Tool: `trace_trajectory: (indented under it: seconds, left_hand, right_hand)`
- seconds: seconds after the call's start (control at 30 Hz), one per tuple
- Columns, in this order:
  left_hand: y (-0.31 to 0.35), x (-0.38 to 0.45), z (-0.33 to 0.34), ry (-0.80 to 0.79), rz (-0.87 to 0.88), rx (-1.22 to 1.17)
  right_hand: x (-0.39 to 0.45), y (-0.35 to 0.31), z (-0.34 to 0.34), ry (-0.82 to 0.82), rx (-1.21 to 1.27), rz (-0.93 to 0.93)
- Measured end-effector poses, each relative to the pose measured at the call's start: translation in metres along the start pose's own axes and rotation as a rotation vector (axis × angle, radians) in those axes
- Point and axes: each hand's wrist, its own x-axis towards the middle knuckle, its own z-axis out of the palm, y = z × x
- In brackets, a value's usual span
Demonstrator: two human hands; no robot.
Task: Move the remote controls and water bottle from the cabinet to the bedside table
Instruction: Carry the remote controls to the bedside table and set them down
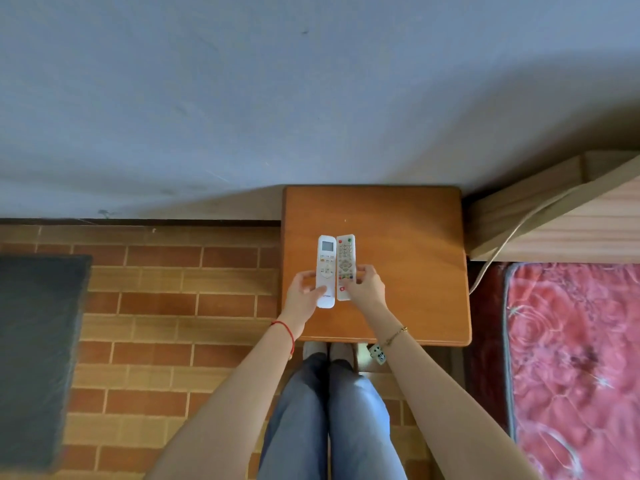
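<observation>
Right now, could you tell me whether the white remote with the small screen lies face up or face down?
Face up: the white remote with the small screen shows its display and buttons, flat on the wooden bedside table.

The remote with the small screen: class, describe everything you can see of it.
The remote with the small screen is white, long and slim, apparently plastic, with a grey display above rows of small buttons. It lies flat, face up, on the wooden bedside table, alongside a second remote. The left hand touches its lower part.

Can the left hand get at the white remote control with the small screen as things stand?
Probably yes: the left hand already touches the white remote control with the small screen on the brown wooden bedside table, nothing between.
</observation>
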Motion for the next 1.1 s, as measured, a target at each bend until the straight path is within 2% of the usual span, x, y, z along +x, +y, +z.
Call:
trace_trajectory:
  seconds: [0.27, 0.63, 1.1]
  left_hand:
    - [-0.020, 0.045, 0.014, 0.083, 0.044, 0.045]
    - [-0.035, 0.060, 0.015, 0.157, 0.117, 0.183]
    - [-0.048, 0.060, 0.011, 0.270, 0.335, 0.427]
  right_hand:
    - [0.041, 0.027, 0.024, 0.041, -0.012, -0.025]
    - [0.052, 0.048, 0.035, 0.050, -0.035, -0.109]
    - [0.056, 0.062, 0.044, 0.098, -0.406, -0.279]
